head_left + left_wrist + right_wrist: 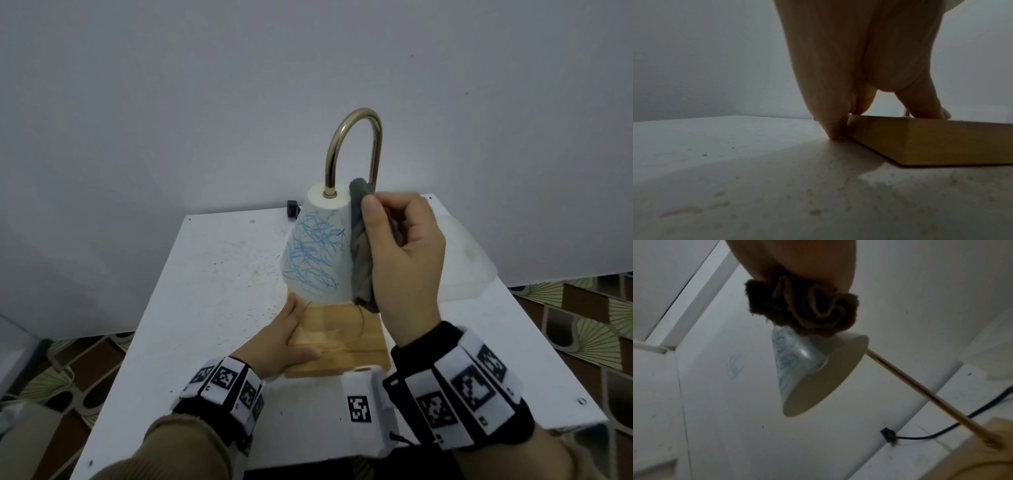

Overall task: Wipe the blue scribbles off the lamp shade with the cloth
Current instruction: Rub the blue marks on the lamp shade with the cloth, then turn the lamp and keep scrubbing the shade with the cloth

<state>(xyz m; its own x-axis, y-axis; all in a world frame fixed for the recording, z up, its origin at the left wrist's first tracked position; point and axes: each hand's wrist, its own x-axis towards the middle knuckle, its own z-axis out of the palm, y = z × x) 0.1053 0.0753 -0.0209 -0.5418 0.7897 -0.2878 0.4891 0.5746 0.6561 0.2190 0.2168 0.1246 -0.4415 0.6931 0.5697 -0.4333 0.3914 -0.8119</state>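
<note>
A white conical lamp shade (pixel 317 246) covered in blue scribbles (pixel 310 253) hangs from a curved brass arm (pixel 356 137) over a wooden base (pixel 342 342). My right hand (pixel 397 253) grips a bunched grey cloth (pixel 359 253) and holds it against the shade's right side. In the right wrist view the cloth (pixel 803 308) touches the shade (pixel 807 366) near its narrow top. My left hand (pixel 284 339) lies flat on the base's left edge, fingers straight. In the left wrist view its fingertips (pixel 833 129) touch the table beside the base (pixel 931 141).
The lamp stands on a white, speckled table (pixel 205 291) against a pale wall. A translucent plastic lid or tray (pixel 462 253) lies at the back right. A black cord (pixel 941 431) with a switch (pixel 293 207) runs behind the lamp. Patterned floor surrounds the table.
</note>
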